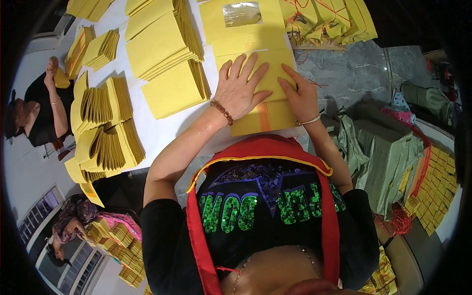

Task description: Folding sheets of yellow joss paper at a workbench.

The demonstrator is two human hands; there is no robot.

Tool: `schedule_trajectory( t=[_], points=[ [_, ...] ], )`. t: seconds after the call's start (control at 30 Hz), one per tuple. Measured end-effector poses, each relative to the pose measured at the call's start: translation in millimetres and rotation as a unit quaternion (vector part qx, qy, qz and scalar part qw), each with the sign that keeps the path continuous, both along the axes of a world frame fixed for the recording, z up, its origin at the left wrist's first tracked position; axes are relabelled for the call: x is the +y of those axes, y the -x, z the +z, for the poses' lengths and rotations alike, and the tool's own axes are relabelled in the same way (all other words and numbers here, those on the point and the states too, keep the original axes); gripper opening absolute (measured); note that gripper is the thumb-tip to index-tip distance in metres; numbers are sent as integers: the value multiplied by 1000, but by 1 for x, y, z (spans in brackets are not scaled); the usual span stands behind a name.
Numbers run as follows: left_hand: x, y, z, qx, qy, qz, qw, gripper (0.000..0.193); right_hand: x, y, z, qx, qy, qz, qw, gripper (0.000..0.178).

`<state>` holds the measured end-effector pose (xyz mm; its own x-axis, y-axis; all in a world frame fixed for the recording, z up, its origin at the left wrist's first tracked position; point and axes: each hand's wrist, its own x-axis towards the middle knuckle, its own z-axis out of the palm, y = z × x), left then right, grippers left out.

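Note:
A folded yellow paper sheet (282,115) lies in front of me at the table's near edge, with an orange band (264,117) on its near part. My left hand (242,88) rests flat on it, fingers spread. At the sheet's right edge is my right hand (300,96), its index finger and thumb apart on the paper and its other fingers partly hidden. Just beyond lies yellow paper with a silver foil patch (242,14). Fanned stacks of folded yellow paper (172,91) stand left of my hand.
More yellow paper bundles (105,113) line the white table (160,142) on the left. Yellow packets with red string (324,19) sit at the far right. Green-grey wrapped bales (383,152) stand on the right. Other people (42,105) are at the left.

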<state>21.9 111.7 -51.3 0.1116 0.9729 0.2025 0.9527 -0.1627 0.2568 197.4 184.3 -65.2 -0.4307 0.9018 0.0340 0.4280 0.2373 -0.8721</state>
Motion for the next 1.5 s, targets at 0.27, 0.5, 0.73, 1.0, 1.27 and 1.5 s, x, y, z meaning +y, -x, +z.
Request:
schedule_trajectory(
  t=[0.27, 0.5, 0.73, 1.0, 1.27, 1.5],
  points=[
    [0, 1, -9, 6, 9, -2, 1000, 60, -23, 8, 29, -269, -336, 167, 887, 56],
    [-5, 13, -6, -142, -5, -12, 990, 52, -30, 15, 4, -304, -274, 169, 897, 60],
    [-13, 24, -1, -70, -1, -108, 992, 66, -29, 12, 0, -312, -266, 168, 897, 58],
    [-13, 23, -7, -20, -8, -103, 994, 68, 10, 6, -1, -296, -252, 169, 906, 55],
    [-6, -3, 11, 129, 36, -129, 983, 61, 20, 1, -4, -286, -223, 173, 916, 54],
    [-3, -18, -11, 141, -66, 6, 988, 45, 30, -3, 18, 116, 94, 152, 977, 51]
  ],
)
